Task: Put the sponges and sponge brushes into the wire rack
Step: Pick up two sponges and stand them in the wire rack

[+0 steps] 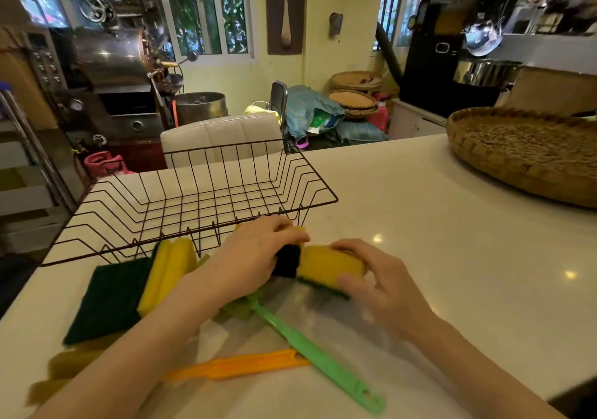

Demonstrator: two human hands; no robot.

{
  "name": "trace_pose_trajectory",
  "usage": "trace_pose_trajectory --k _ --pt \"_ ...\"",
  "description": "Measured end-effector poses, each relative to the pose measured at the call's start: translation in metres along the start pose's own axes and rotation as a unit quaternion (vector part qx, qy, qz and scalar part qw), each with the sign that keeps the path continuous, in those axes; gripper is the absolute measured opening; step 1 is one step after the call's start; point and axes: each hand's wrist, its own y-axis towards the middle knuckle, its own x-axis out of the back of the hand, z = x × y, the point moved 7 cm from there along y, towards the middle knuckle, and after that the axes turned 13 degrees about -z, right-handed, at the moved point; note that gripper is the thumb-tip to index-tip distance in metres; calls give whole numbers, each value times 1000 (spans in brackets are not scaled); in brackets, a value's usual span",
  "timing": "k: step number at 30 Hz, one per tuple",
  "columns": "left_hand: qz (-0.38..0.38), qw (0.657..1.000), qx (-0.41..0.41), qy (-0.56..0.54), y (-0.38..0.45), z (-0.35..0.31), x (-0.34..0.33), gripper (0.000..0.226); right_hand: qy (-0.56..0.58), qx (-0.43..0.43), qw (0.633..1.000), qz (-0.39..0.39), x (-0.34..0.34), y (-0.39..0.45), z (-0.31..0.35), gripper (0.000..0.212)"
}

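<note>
A black wire rack point(193, 192) stands on the white counter, with nothing visible in it. Just in front of it my left hand point(248, 257) grips a sponge with its dark side showing point(287, 262). My right hand point(374, 283) is closed around a yellow sponge with a green underside point(326, 266), beside the left one. A stack of yellow and green sponges point(139, 286) lies to the left, partly under my left forearm. A green-handled sponge brush point(310, 354) and an orange-handled one point(239, 367) lie flat near the front edge.
A large woven tray point(523, 153) sits at the back right of the white counter point(452, 257). A white chair point(223, 137) stands behind the rack. Machines and baskets fill the room beyond.
</note>
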Motion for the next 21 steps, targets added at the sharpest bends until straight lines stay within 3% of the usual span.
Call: trace_pose_trajectory --k 2,4,7,16,21 --pt "-4 1000 -3 6 0 -1 0 51 106 -98 987 -75 14 9 -11 21" --pt "-3 1000 -2 9 1 -1 -1 50 169 -209 955 -125 21 16 -29 31" --pt "7 1000 0 12 2 0 -3 50 166 -301 931 -125 24 25 -52 33" --pt "12 999 -29 28 7 -1 4 48 141 -358 915 -119 24 51 -90 20" --pt "-82 989 6 -123 16 -4 24 49 101 -341 925 -130 29 56 -94 38"
